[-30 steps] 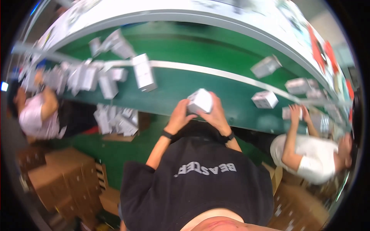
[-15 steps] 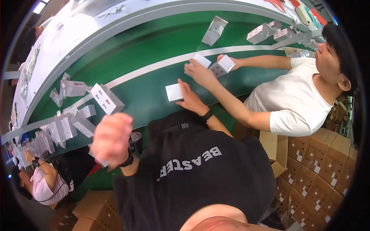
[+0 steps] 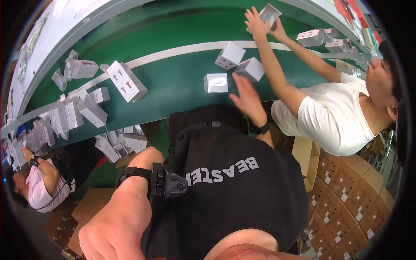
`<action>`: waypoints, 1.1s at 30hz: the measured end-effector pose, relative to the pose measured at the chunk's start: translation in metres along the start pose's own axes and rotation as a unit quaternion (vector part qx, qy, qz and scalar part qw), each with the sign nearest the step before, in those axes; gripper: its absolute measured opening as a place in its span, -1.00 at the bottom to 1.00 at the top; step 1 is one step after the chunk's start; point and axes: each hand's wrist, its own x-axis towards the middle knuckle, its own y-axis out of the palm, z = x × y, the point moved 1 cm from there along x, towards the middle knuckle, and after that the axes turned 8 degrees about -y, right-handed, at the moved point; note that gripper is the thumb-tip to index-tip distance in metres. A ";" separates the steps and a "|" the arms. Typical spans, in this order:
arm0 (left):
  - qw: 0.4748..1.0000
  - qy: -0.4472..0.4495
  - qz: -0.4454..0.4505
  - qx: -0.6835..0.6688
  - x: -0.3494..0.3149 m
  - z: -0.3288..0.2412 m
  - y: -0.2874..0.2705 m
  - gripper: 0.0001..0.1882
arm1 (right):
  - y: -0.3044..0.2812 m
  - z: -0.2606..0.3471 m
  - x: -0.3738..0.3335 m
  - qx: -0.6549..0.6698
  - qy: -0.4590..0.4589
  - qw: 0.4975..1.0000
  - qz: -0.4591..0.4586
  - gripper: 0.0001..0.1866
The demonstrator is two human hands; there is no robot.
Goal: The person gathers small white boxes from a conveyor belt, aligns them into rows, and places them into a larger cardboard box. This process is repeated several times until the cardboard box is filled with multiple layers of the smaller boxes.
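Green worktop [image 3: 173, 97] spans the view; short of its near edge, at lower left, the left hand [image 3: 110, 232] is raised close to the camera, its fingers too hidden to tell whether they hold anything. Rightward, past a tall printed carton [image 3: 127, 81], one white box [image 3: 216, 83] lies close to the near edge, two more boxes [image 3: 250, 69] just beyond, and the right hand [image 3: 249, 97] beside them, fingers spread wide and empty. Sweeping sideways, that hand could knock one over the edge.
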 end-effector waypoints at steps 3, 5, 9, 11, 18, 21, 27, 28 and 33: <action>1.000 0.000 -0.002 0.000 -0.003 -0.010 0.004 -0.61 | -0.011 -0.027 0.040 -0.108 0.021 0.993 -0.039 -0.11; 1.000 -0.018 -0.005 0.008 -0.003 -0.016 0.008 -0.61 | -0.021 -0.039 0.069 -0.215 -0.056 0.971 -0.092 -0.10; 0.999 -0.043 -0.011 0.003 -0.004 -0.021 0.009 -0.60 | -0.014 -0.073 0.125 -0.166 -0.064 0.984 0.026 -0.13; 1.000 -0.022 -0.006 -0.016 -0.002 -0.021 0.006 -0.60 | -0.018 -0.063 0.148 -0.128 0.053 0.987 0.081 -0.07; 0.966 -0.125 -0.036 -0.223 0.003 -0.032 -0.001 -0.58 | 0.003 -0.037 0.197 0.054 0.173 0.982 0.045 -0.07; 0.957 -0.130 -0.017 -0.259 0.000 -0.032 -0.013 -0.61 | -0.001 0.000 0.205 0.200 0.152 0.968 0.012 -0.12; 0.969 -0.165 -0.133 0.125 -0.053 -0.028 -0.054 -0.72 | 0.057 0.083 0.162 -0.142 -0.033 0.988 -0.042 -0.19; 0.900 -0.240 -0.150 0.332 -0.069 -0.025 -0.066 -0.79 | 0.069 0.095 0.154 -0.132 -0.033 0.991 -0.006 -0.17; 0.557 -0.501 -0.102 0.654 -0.273 0.032 -0.168 -0.51 | 0.088 0.086 0.114 -0.077 -0.065 0.992 0.081 -0.07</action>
